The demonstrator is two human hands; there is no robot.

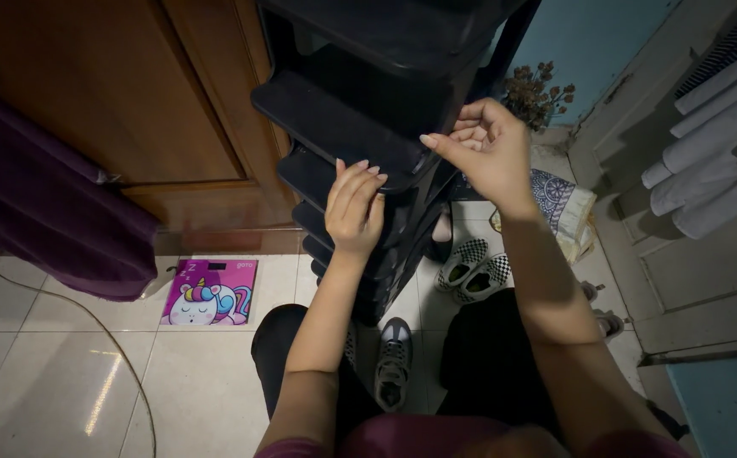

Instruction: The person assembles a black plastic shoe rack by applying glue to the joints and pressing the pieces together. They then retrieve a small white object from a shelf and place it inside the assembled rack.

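At the black shoe rack (335, 119) | left hand (354, 208) flat, right hand (485, 148) loosely curled | two checkered shoes (473, 269)

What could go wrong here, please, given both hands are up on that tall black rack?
The left hand presses on a shelf edge of the black shoe rack and the right hand is at its side; the tall rack might tip. The grey sneaker and checkered shoes by the feet could trip the person.

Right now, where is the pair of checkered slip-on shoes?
In the head view, the checkered shoes sit on the tiled floor right of the black shoe rack, below the right hand and beside the patterned bag.
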